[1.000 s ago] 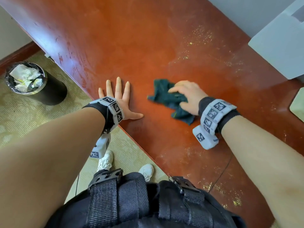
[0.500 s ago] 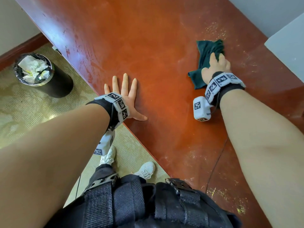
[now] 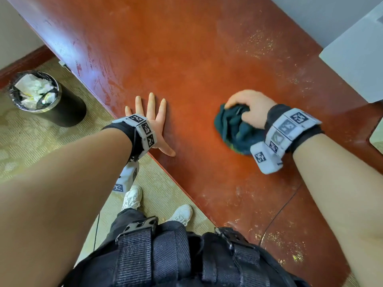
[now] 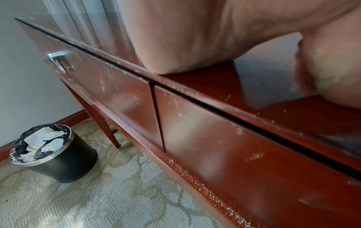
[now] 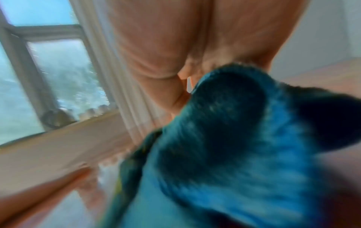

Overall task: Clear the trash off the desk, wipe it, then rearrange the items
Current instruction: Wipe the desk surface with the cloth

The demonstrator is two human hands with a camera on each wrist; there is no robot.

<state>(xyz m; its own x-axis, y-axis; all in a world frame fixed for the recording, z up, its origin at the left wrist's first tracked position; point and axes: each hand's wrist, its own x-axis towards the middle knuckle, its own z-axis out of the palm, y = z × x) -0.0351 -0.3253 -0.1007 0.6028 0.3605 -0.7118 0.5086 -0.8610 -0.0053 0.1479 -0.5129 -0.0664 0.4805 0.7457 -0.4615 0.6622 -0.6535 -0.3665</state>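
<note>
The red-brown desk (image 3: 186, 59) ran diagonally above patterned carpet, a full black bin (image 3: 47, 98) on the floor at ten o'clock. The left hand (image 3: 153, 123) lay flat, fingers spread, at the desk's near edge. At three o'clock, the right hand (image 3: 250, 108) clutched a bunched teal cloth (image 3: 234, 129) against the desktop; soft and light, it probably handles best gathered from above.

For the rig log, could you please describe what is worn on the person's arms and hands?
Both forearms are bare, with no sleeves or gloves. The left hand and right hand each have a black wrist strap carrying white blocks printed with black square markers.
</note>
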